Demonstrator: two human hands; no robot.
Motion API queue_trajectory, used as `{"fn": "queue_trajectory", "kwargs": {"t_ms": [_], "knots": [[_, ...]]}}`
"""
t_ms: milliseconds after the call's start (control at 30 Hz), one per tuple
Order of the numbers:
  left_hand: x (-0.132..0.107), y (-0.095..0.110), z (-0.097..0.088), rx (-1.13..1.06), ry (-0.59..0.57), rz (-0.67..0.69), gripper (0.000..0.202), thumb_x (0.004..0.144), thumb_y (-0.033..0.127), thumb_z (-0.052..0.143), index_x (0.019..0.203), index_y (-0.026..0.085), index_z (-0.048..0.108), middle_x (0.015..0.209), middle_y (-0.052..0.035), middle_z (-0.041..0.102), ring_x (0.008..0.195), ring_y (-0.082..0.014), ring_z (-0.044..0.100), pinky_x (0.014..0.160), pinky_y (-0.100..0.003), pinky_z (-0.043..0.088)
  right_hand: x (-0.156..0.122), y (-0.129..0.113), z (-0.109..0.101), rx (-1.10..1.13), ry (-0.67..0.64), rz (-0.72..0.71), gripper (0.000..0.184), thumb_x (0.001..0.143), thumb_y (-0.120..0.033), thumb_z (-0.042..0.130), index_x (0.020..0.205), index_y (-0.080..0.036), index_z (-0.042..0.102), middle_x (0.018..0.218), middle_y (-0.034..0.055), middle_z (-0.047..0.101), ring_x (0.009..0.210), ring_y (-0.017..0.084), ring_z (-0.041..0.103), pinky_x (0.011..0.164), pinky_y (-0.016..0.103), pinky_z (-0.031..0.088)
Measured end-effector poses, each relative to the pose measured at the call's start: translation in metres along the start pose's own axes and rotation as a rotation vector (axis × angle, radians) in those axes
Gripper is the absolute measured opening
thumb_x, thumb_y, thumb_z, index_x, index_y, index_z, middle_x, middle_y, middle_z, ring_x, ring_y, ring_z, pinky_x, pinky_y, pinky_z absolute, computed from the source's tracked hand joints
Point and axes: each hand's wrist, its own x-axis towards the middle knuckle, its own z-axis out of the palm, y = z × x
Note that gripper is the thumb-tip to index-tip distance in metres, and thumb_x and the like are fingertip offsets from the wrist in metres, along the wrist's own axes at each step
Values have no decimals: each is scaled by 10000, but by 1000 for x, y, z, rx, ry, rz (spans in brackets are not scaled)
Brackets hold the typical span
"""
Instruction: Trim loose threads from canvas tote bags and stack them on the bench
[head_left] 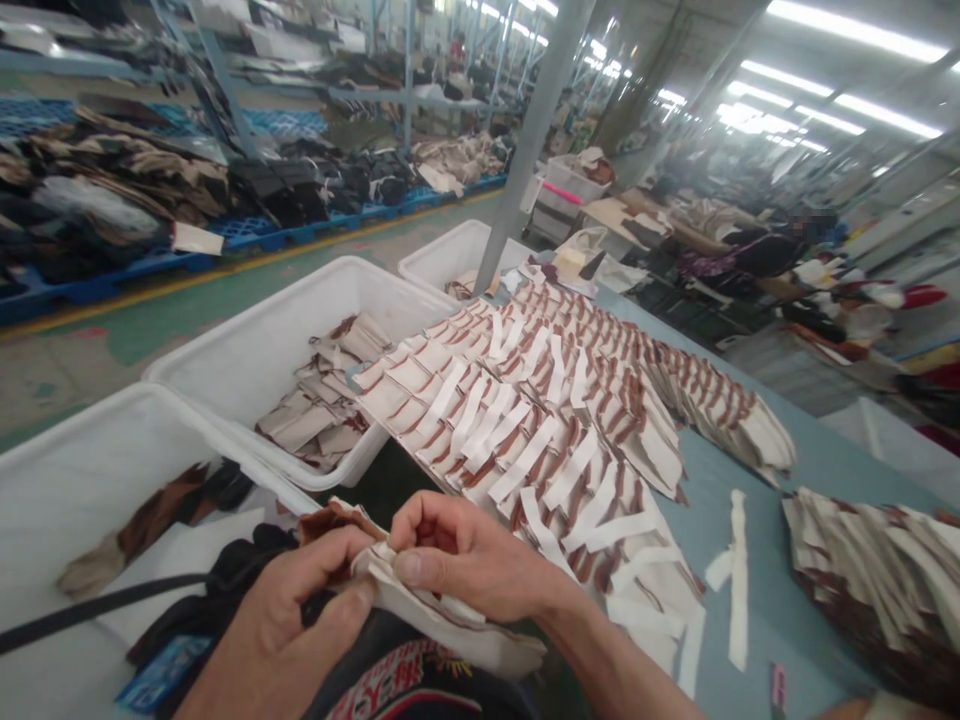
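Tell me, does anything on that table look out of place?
Perhaps one long pale strip: it lies on bare table beside the overlapping cream pieces, while most other strips lie across those pieces. I see nothing clearly damaged.

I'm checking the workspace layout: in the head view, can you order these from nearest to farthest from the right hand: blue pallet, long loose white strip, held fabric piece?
From the right hand:
1. Fabric piece: in its grip.
2. Long white strip: on the tabletop, to the right.
3. Blue pallet: across the aisle, at left.
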Motion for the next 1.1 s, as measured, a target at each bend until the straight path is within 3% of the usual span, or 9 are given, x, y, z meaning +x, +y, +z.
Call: {"fn": "queue_trajectory", "kwargs": {"t_ms": [167,367,533,767,900,1000,1100], "knots": [[-6,1,2,-46,24,-63,310,1014,442,689,803,235,784,815,8,745,753,-188,681,719,-228,553,-3,-3,9,-120,64,-39,615,826,-644,1004,978,-202,603,749,-87,525,638,85,395,593,226,314],[-13,12,4,-165,128,-115,278,930,478,728,805,238,786,761,19,718,741,-191,625,713,-244,501,-12,-8,33,-516,277,-167,153,997,-316,772,979,-189,688,805,-45,609,701,116,525,631,241,392],[-15,13,-2,-131,157,-135,314,905,497,760,741,231,780,709,30,632,710,-170,521,685,-242,431,-12,-6,46,-570,318,-191,131,1015,-312,746,986,-189,713,795,-39,637,697,121,559,626,240,412],[-19,7,-7,-160,155,-145,362,939,517,760,731,222,741,747,13,711,705,-183,592,668,-255,461,-4,4,48,-544,309,-156,124,1021,-314,702,989,-194,695,777,-46,615,672,115,527,607,243,396],[-21,2,-11,-98,103,-129,361,980,499,698,768,218,777,764,1,731,724,-194,639,678,-252,489,-3,-1,49,-522,277,-106,252,957,-388,829,975,-201,661,776,-55,605,671,113,524,599,240,399],[-21,3,-11,-45,92,-81,359,1020,455,635,795,224,791,776,1,765,741,-200,686,696,-245,512,-3,-9,50,-624,292,-114,267,904,-342,875,939,-204,649,756,-59,610,673,117,544,610,241,413],[-21,7,-8,42,120,-25,338,1023,430,640,808,232,809,778,6,788,736,-202,704,714,-245,523,-3,-12,47,-752,297,-162,144,929,-243,782,896,-208,646,730,-59,616,659,115,562,625,241,415]]}}
